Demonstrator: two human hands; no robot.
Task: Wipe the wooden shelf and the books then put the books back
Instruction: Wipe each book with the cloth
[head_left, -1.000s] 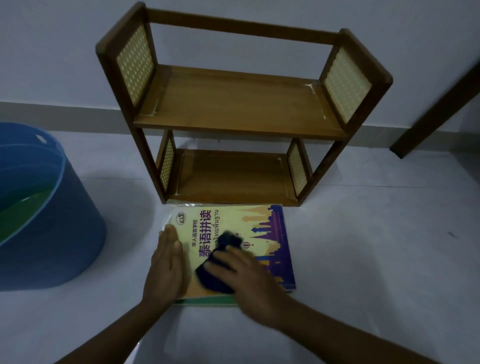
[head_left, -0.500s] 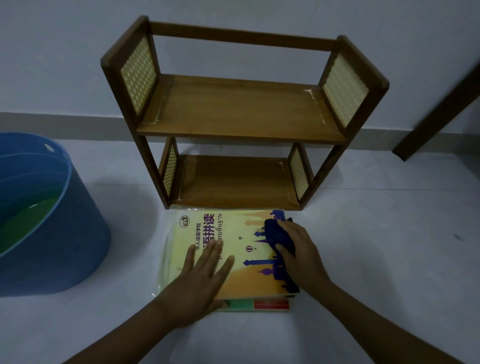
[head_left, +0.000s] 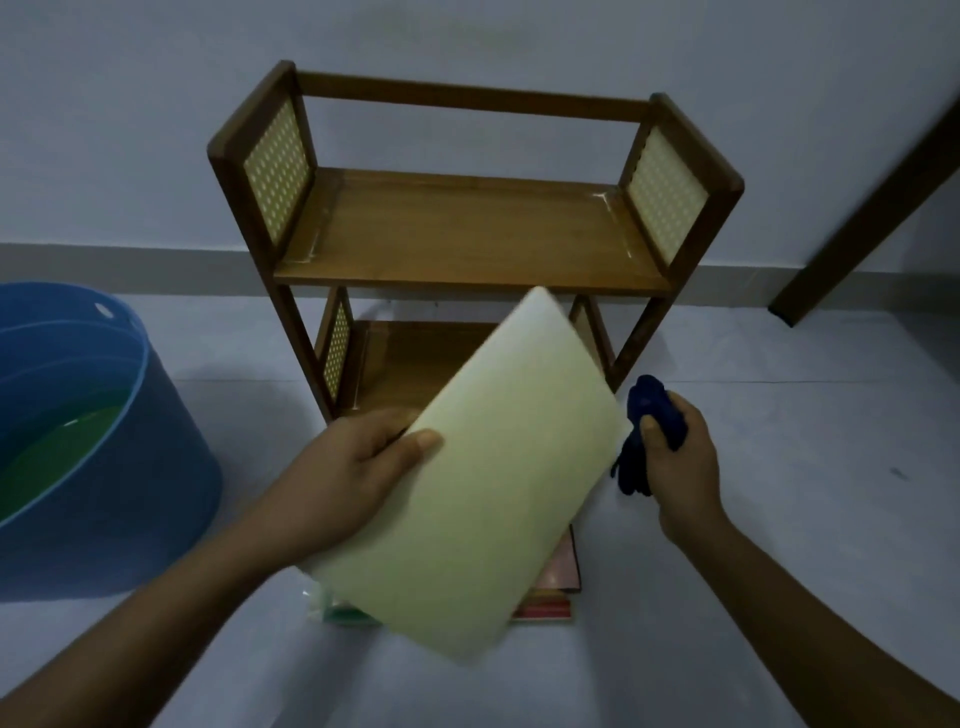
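My left hand (head_left: 343, 478) grips a pale yellow book (head_left: 483, 483), tilted above more books (head_left: 558, 592) on the floor (head_left: 779, 467). My right hand (head_left: 675, 457) squeezes a dark blue cloth (head_left: 652, 410). A blue tub (head_left: 98, 441) sits left. Behind is the wooden shelf (head_left: 467, 234).

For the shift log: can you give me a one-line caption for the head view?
Left hand lifts a pale book off the stack; right hand holds the blue cloth before the empty wooden shelf.
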